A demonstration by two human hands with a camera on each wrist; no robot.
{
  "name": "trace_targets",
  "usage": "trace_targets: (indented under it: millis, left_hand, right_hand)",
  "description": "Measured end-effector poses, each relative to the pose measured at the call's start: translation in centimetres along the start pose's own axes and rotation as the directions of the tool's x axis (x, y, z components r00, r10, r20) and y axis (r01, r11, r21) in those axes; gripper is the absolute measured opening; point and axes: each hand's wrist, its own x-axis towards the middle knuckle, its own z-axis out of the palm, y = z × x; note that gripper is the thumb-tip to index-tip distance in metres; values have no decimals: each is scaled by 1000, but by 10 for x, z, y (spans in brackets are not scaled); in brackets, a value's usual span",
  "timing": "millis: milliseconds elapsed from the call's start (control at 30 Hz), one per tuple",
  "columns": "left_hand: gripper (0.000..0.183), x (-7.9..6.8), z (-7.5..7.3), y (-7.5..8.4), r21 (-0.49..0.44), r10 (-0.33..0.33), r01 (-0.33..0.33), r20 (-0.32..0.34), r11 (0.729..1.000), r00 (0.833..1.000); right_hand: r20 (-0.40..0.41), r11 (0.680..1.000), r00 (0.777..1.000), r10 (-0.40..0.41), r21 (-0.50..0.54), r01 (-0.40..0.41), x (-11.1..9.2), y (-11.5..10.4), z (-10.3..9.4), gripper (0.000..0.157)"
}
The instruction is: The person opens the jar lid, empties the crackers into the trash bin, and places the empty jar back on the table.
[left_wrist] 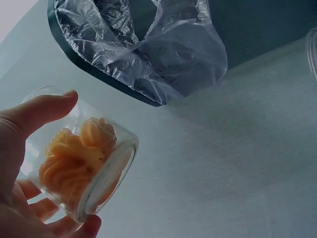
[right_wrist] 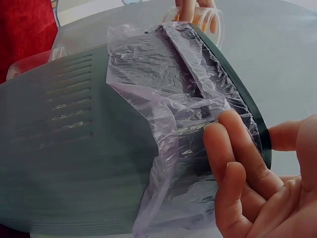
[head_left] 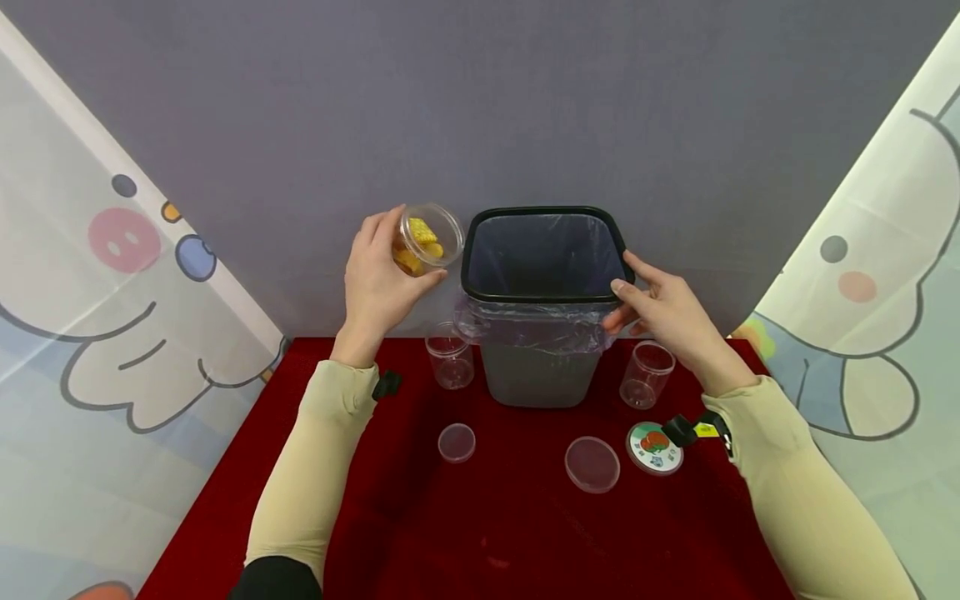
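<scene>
My left hand [head_left: 375, 279] grips a clear plastic jar [left_wrist: 130, 144] and holds it tilted, raised just left of a grey trash bin [head_left: 536, 379]. Inside the jar lie several yellow-orange ridged pieces [left_wrist: 69, 163] that look like cookies. The bin has a black rim [head_left: 542, 297] and a thin, purplish plastic bag [right_wrist: 153, 104] folded over its edge. On the bin's right side, my right hand [head_left: 667, 317] pinches the rim, its fingers pressing the bag from outside in the right wrist view.
Clear jars stand on the red cloth, one left [head_left: 452, 371] and one right [head_left: 647, 379] of the bin. In front lie a small clear lid [head_left: 457, 443], a larger one [head_left: 592, 465] and a lid with a picture label [head_left: 651, 457]. A grey panel [head_left: 480, 108] rises behind.
</scene>
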Motion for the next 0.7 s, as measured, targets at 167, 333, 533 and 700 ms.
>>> trace_targets:
  millis: [167,333,533,700]
  left_hand:
    - [90,7,4,8,65,52,-52,5,997,999]
    - [86,11,9,12,122,117,-115,-5,986,993]
    - [79,15,17,13,194,236,-224,-41,955,971]
    - [73,17,23,14,251,340,-318,-48,914,939]
  right_hand:
    - [-4,1000,1000,-4,2,4,0,0,0,72]
    - [-5,1000,1000,-3,-3,3,1,0,1,72]
    - [-6,1000,1000,-4,-7,4,1,1,1,72]
    - [-3,1000,1000,-10,3,10,1,2,1,73]
